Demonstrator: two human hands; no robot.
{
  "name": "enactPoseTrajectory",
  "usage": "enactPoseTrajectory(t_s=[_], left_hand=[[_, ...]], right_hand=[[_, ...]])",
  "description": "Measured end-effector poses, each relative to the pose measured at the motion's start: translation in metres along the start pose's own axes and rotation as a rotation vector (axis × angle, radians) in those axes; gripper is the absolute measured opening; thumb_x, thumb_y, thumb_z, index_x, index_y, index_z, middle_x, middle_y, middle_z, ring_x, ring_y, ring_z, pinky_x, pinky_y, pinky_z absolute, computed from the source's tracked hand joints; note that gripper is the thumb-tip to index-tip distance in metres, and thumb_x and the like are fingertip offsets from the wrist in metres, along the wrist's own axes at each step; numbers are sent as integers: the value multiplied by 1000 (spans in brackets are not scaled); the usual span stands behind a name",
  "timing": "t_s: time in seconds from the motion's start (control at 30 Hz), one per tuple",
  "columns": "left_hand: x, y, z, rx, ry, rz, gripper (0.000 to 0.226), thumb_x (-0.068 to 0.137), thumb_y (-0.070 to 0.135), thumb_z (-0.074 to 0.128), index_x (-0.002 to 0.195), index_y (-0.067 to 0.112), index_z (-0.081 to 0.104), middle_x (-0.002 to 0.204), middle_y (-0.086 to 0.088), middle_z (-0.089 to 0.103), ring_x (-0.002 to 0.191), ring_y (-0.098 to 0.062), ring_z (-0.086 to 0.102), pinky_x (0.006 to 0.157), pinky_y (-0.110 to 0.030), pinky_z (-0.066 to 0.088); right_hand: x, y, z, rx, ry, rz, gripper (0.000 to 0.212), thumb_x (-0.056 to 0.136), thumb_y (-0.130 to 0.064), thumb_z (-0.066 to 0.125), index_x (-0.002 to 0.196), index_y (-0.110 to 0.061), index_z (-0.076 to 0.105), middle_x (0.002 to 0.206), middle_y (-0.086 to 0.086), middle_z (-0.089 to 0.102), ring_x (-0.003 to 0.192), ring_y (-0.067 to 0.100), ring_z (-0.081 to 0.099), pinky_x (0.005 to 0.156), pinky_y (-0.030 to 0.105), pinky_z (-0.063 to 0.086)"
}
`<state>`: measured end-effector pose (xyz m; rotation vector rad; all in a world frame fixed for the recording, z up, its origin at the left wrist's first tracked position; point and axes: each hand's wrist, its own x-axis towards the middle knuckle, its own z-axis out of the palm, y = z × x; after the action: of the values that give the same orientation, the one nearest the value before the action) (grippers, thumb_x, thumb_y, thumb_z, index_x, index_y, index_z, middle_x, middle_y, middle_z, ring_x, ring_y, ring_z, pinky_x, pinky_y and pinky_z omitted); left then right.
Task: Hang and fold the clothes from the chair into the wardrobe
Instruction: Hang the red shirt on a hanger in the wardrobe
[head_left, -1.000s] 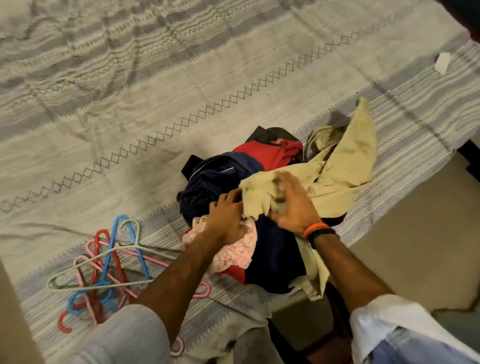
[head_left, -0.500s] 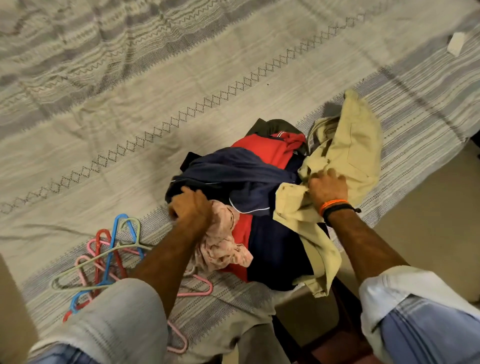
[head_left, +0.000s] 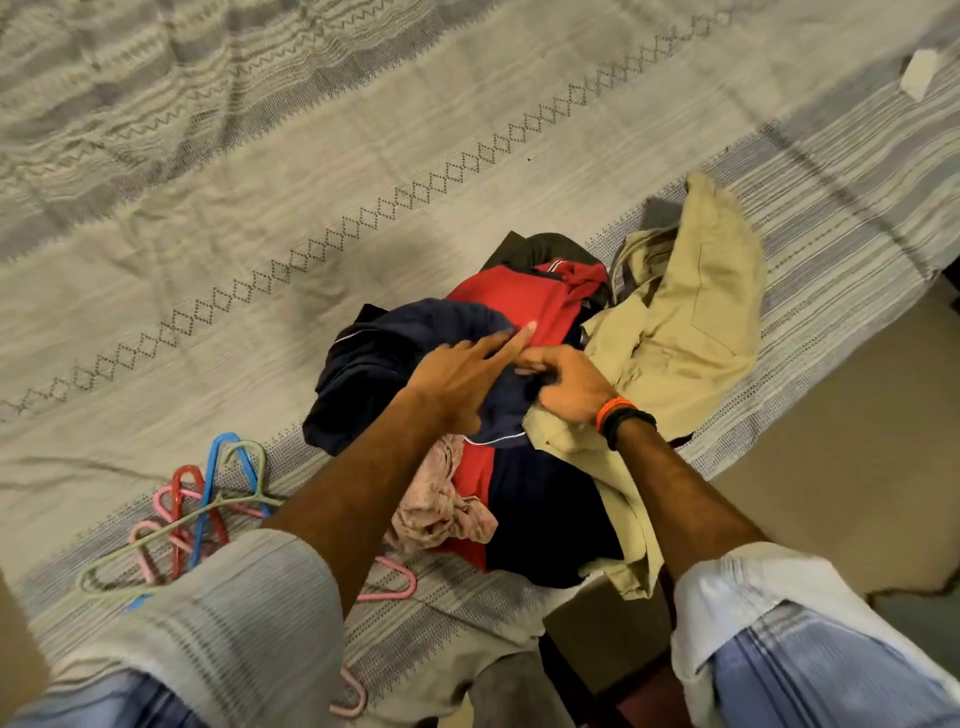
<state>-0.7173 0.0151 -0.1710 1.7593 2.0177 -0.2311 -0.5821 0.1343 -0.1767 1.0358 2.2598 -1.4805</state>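
We look down on a heap of clothes lying at the near edge of a bed covered with a pale woven spread. On top of the heap sits a navy garment with thin white piping, and both of our hands meet over it.

Our left hand rests on the navy cloth with its grip loose: the forefinger is stretched straight toward the red garment, the other fingers lie relaxed, and it has hold of nothing. Our right hand, wearing an orange and a black band at the wrist, has its fingers curled and bunched into a fold of the navy garment just beside the left forefinger; how firmly it pinches we cannot tell.

Directly to the right of the right hand, touching it, lies a khaki garment, which spreads up the bed and also hangs over the edge. A pink patterned cloth shows beneath the left forearm, against the red and navy layers.

Left of the heap, well apart from both hands, a tangle of plastic hangers in blue, red, pink and pale green lies on the spread.
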Motion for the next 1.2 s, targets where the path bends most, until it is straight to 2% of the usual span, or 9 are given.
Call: enactPoseTrajectory(t_s=[0.13,0.3,0.4,0.53,0.63,0.73,1.0,1.1,1.2], left_hand=[[-13,-24,9,219,-164,-306,35,96,25,49,129,30,60,121,4,63,107,-25,63,70,-33,44],[-33,-42,24,199,-549,-575,40,94,34,51,133,26,53,135,-7,52,123,-33,48,100,-46,35],[-30,-40,22,-29,-366,-588,57,85,34,64,136,16,47,140,-16,44,130,-41,40,110,-55,27],[-12,-25,15,-287,-146,-480,47,84,24,60,127,9,48,129,-16,50,120,-40,48,101,-52,37],[-4,-16,15,-470,-68,-406,39,86,22,57,122,7,51,121,-16,55,112,-39,55,92,-48,47],[-4,-12,14,-579,10,-384,39,86,22,60,121,7,53,117,-16,60,110,-37,56,90,-42,47],[-43,-5,-31,-956,460,-536,29,85,14,49,111,2,52,104,-16,65,94,-35,61,83,-42,48],[-74,2,-47,-1053,601,-521,18,93,8,45,108,15,49,83,3,57,72,-17,54,71,-31,40],[-101,9,-56,-1255,662,-490,13,99,31,45,86,30,50,68,7,51,64,-18,50,65,-43,46]], right_hand=[[4,12,-13,-95,252,256,41,74,4,55,111,-9,67,108,11,70,106,31,63,100,38,49],[25,9,-17,-105,215,392,51,80,-29,67,126,-9,55,113,7,66,110,31,60,95,35,46],[42,2,-6,-61,264,500,76,82,-66,61,128,-6,50,126,12,59,118,36,55,99,44,44],[52,-3,8,-10,354,556,71,83,-57,68,130,-6,50,133,16,56,123,35,53,99,40,43],[52,-5,12,159,428,459,29,79,-46,76,89,-22,63,101,1,66,98,25,61,87,31,44],[44,-14,16,380,418,240,46,73,-29,84,55,-21,42,66,-8,45,62,12,43,69,29,36],[-19,-69,33,1073,264,-24,45,43,8,69,45,-24,37,51,-8,33,53,13,31,53,28,30],[-55,-95,36,1294,209,-92,27,49,9,63,65,-12,59,66,7,56,65,22,54,69,33,49],[-91,-119,36,1513,91,-158,9,80,-3,64,83,-3,73,85,16,71,77,25,69,75,32,58]])
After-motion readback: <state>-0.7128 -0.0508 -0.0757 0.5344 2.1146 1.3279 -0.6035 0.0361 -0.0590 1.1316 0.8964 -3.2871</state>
